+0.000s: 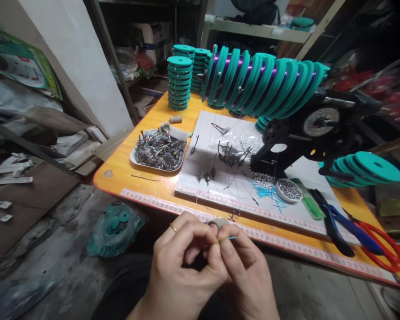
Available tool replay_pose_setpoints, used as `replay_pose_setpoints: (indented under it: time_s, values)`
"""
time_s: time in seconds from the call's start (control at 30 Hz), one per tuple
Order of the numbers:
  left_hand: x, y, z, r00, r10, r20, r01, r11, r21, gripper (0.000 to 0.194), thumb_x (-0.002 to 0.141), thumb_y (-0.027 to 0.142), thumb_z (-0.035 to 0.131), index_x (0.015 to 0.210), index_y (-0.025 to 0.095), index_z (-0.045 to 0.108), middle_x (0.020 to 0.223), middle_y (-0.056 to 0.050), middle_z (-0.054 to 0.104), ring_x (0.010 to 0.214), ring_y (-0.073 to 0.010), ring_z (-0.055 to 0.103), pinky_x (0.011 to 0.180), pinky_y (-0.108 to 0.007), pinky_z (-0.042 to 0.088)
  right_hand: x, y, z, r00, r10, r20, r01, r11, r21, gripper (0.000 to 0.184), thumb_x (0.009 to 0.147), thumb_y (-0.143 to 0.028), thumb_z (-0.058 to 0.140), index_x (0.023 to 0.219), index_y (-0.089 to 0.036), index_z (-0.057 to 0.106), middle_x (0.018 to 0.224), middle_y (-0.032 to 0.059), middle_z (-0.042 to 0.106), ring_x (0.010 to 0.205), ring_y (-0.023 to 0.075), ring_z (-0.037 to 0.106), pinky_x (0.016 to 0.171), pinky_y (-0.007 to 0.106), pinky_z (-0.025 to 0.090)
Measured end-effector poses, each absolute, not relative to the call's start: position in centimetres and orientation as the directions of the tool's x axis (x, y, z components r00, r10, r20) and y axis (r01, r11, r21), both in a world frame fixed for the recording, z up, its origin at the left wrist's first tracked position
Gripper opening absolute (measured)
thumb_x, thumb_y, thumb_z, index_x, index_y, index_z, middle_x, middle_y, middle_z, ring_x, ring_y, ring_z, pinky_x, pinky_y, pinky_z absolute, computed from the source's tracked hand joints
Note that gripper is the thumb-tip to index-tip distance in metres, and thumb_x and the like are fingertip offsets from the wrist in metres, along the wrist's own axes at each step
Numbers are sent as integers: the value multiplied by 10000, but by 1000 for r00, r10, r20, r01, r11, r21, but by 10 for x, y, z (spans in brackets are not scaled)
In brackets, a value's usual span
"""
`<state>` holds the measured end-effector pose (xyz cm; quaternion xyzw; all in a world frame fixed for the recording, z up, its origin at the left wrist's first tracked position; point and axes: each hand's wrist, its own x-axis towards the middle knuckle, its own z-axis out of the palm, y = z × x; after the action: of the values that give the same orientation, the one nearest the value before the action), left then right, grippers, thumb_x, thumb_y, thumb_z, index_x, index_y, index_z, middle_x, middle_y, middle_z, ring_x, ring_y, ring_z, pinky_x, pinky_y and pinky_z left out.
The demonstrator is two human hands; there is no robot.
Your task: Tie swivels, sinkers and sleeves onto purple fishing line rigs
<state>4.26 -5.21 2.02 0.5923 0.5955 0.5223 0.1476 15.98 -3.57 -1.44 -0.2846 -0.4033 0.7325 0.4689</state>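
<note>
Over the table's near edge, my left hand (186, 262), with a ring on one finger, pinches thumb against forefinger. Its fingertips meet those of my right hand (248, 271), also closed in a pinch. A short thin blue tube (232, 238) pokes out to the right from between my right fingertips. Whatever my left fingers grip is too small to make out. A grey wrap (219, 222) shows around a fingertip, just behind the pinch. Fine line runs faintly from the board (190, 184) toward my hands. Similar blue tubes (266, 190) lie scattered on the board.
Dark sinkers (231, 153) lie on the board, left of a black stand (273, 151) carrying teal spools (260, 84). Around them are a tray of wire pieces (158, 149), a dish of metal bits (289, 190), blue-handled pliers (350, 226) and red-handled scissors (395, 249).
</note>
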Motion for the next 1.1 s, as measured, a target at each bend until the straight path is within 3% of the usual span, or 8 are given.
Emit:
replay_pose_setpoints:
  time_s: [0.23, 0.37, 0.73, 0.8, 0.87, 0.97, 1.1]
  values:
    - [43, -52, 18, -250, 841, 479, 558, -280, 781, 151, 763, 54, 604, 747, 201, 571, 685, 68, 530, 502, 17, 426, 439, -79, 374, 158, -33, -1, -344, 936, -79, -430, -232, -873, 26, 916, -266, 678, 909, -281, 698, 815, -5, 626, 720, 90, 639, 705, 190, 552]
    - [41, -53, 19, -236, 843, 484, 565, -286, 774, 156, 758, 44, 597, 738, 197, 575, 680, 68, 528, 477, 18, 379, 423, -87, 362, 157, -33, -2, -329, 943, -55, -420, -198, -886, 42, 906, -256, 690, 908, -293, 711, 787, -5, 634, 742, 91, 659, 640, 130, 522]
    - [39, -52, 19, -236, 813, 532, 562, -332, 757, 137, 785, 54, 655, 776, 186, 624, 698, 58, 578, 490, 18, 414, 422, -91, 377, 158, -34, -11, -362, 931, -42, -512, -236, -826, 67, 925, -251, 666, 950, -293, 712, 899, 15, 693, 872, 148, 694, 830, 276, 572]
    - [37, -52, 18, -229, 787, 573, 575, -366, 732, 130, 787, 49, 684, 832, 169, 664, 749, 41, 624, 562, 24, 507, 489, -55, 442, 161, -31, -12, -378, 925, -40, -484, -234, -843, 61, 928, -260, 665, 939, -295, 714, 924, 12, 702, 891, 144, 696, 836, 258, 565]
    - [35, -52, 16, -194, 751, 631, 599, -419, 682, 142, 788, 33, 691, 883, 138, 693, 804, 19, 652, 710, 26, 617, 660, -12, 531, 167, -27, -11, -389, 920, -51, -427, -229, -875, 65, 932, -260, 662, 926, -294, 718, 928, 9, 704, 901, 133, 696, 834, 226, 560]
    - [33, -53, 13, -114, 718, 687, 632, -481, 608, 152, 797, 10, 668, 907, 107, 709, 821, 12, 647, 851, 26, 668, 883, -5, 553, 174, -21, -9, -408, 912, -49, -379, -217, -900, 88, 950, -248, 635, 939, -296, 707, 976, 11, 706, 913, 139, 699, 830, 246, 582]
    - [34, -52, 7, -85, 712, 697, 667, -479, 571, 155, 812, 33, 659, 922, 124, 718, 800, 17, 641, 809, 13, 642, 816, -39, 556, 179, -17, -5, -400, 916, -5, -313, -142, -939, 114, 960, -213, 609, 966, -292, 690, 1018, 16, 708, 914, 146, 708, 811, 267, 611]
